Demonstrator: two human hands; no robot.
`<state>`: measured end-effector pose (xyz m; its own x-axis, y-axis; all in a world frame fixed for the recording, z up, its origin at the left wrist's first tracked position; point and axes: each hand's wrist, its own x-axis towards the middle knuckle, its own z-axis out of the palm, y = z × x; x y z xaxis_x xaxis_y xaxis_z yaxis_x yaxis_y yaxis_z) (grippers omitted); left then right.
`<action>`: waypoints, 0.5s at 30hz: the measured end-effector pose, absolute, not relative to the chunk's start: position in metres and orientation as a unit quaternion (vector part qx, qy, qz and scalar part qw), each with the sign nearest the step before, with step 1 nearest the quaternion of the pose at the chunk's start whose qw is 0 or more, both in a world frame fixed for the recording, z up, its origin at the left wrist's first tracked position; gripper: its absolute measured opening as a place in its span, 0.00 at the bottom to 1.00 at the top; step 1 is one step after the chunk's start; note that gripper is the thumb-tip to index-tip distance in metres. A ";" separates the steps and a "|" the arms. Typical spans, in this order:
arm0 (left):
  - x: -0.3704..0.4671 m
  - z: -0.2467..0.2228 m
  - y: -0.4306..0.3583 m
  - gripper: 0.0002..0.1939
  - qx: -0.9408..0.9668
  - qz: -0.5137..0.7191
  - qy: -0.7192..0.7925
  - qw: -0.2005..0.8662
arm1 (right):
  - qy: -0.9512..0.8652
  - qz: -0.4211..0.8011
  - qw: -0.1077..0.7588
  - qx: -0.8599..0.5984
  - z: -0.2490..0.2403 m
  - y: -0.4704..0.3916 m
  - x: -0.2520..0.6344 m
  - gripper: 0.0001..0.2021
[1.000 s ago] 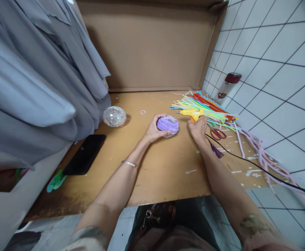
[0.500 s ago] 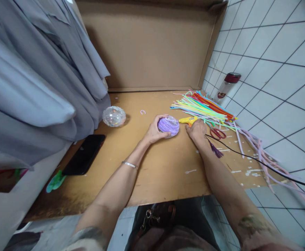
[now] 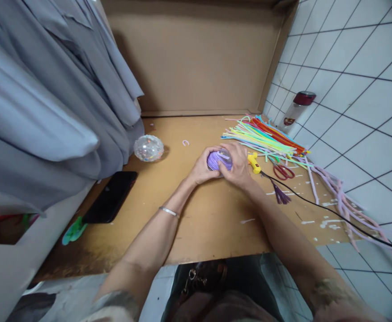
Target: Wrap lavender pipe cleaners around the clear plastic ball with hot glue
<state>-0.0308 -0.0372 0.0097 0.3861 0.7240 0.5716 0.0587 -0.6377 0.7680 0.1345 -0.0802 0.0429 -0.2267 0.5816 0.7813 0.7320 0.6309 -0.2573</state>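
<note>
A ball wrapped in purple strands [image 3: 217,160] is held between both hands over the middle of the table. My left hand [image 3: 203,167] curves around its left side, and my right hand [image 3: 238,164] grips its right side, with the thumb on the front. Just right of my right hand, a yellow glue gun [image 3: 254,163] lies on the table with its black cord running right. A clear ball with a speckled rim [image 3: 149,148] rests farther left, and a small pale curved piece [image 3: 185,143] lies between the two balls.
Colourful fuzzy sticks [image 3: 266,136], red-handled scissors [image 3: 283,171] and a purple tassel [image 3: 279,193] lie at right. A bottle [image 3: 296,109] stands behind them. At left are a black phone [image 3: 110,197], a green item [image 3: 74,230] and grey cloth [image 3: 48,89]. Cardboard [image 3: 199,58] stands behind.
My right hand has let go of the glue gun and moved left onto the purple ball. The glue gun now lies turned on the table. The view has shifted slightly.
</note>
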 end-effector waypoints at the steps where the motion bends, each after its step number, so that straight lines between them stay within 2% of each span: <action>1: -0.031 0.010 -0.038 0.34 0.760 0.487 0.266 0.338 | -0.780 -0.077 0.457 -0.421 0.041 -0.081 0.133 0.20; 7: -0.028 0.013 -0.040 0.37 0.752 0.483 0.274 0.356 | -0.760 -0.046 0.484 -0.433 0.036 -0.077 0.133 0.13; 12: -0.027 0.014 -0.041 0.42 0.749 0.478 0.283 0.362 | -0.754 -0.033 0.486 -0.440 0.034 -0.076 0.132 0.15; 15: -0.027 0.016 -0.041 0.41 0.754 0.471 0.272 0.368 | -0.757 -0.034 0.479 -0.443 0.036 -0.078 0.132 0.16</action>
<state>-0.0270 -0.0413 0.0157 0.4084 0.7571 0.5099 0.0640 -0.5810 0.8114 0.1316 -0.0778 0.0357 -0.1488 0.6376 0.7558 0.7031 0.6057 -0.3725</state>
